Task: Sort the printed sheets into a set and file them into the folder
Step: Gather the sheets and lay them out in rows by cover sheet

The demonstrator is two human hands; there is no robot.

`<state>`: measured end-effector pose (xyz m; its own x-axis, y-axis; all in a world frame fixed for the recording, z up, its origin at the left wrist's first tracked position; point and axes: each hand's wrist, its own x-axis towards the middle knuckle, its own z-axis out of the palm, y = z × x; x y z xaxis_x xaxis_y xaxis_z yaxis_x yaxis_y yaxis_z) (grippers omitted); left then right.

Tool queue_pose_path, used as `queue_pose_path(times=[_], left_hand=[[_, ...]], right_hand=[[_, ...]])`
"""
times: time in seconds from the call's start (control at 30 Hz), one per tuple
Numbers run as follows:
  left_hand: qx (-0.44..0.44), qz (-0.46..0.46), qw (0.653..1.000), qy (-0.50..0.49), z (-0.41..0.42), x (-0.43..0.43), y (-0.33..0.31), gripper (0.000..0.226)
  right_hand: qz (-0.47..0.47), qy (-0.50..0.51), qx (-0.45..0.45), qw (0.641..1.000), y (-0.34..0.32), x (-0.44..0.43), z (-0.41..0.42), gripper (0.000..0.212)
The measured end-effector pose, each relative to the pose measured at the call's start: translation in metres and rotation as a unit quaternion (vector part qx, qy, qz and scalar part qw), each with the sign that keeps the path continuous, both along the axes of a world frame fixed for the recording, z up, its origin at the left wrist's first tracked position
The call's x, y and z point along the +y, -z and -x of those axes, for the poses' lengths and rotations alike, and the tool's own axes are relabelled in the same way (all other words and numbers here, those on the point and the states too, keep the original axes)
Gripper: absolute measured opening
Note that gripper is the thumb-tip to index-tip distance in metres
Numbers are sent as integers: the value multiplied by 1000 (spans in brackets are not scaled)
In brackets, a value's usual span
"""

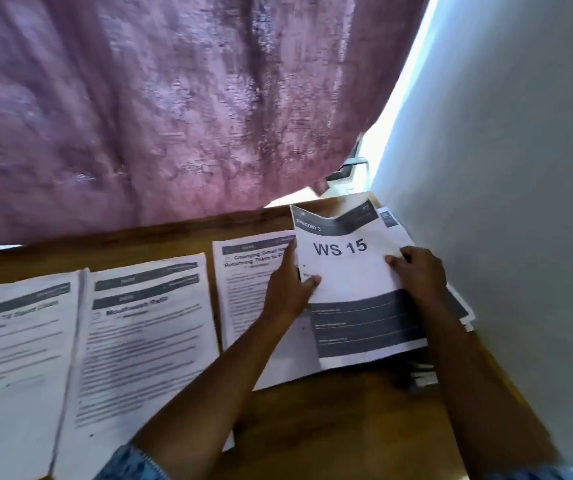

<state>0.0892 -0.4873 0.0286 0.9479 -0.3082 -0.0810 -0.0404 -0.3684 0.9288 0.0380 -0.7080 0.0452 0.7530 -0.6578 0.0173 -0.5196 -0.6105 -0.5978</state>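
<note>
- Fingers [395, 261] of both hands pinched the WS 15 sheet [347, 271] at its side edges.
- Thin, limp paper; supporting both edges looked wise.

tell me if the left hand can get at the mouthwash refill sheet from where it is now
Probably yes. The left hand holds the edge of the white WS 15 sheet, so it must let go first. The white printed Mouthwash Refill sheet lies uncovered on the brown wooden table, with nothing between.
</note>
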Motion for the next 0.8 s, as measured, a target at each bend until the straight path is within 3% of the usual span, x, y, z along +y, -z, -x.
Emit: queue_pose_path(times=[0.13, 0.2, 0.27, 0.4, 0.57, 0.7, 0.8], left_hand=[[-96, -148, 984, 11, -5, -53, 11, 81], [-148, -293, 944, 40, -5, -68, 22, 85], [-184, -382, 903, 74, -2, -75, 33, 84], [-216, -412, 876, 124, -3, -85, 54, 70], [-188, -448, 862, 147, -4, -93, 59, 70], [-202, -391, 892, 101, 4, -71, 34, 98], [-206, -359, 910, -1, 6, -16, 8, 83]], right_hand=[[90, 14, 44, 995, 18, -48, -16, 38], [150, -13, 51, 987, 29, -55, -21, 46], [189, -71, 50, 978, 41, -47, -23, 62], [184, -174, 103, 962, 70, -29, -12, 72], [180, -198, 122, 956, 81, -36, -3, 84], [192, -202, 33, 960, 69, -17, -5, 71], [184, -246, -78, 948, 54, 29, -12, 54]])
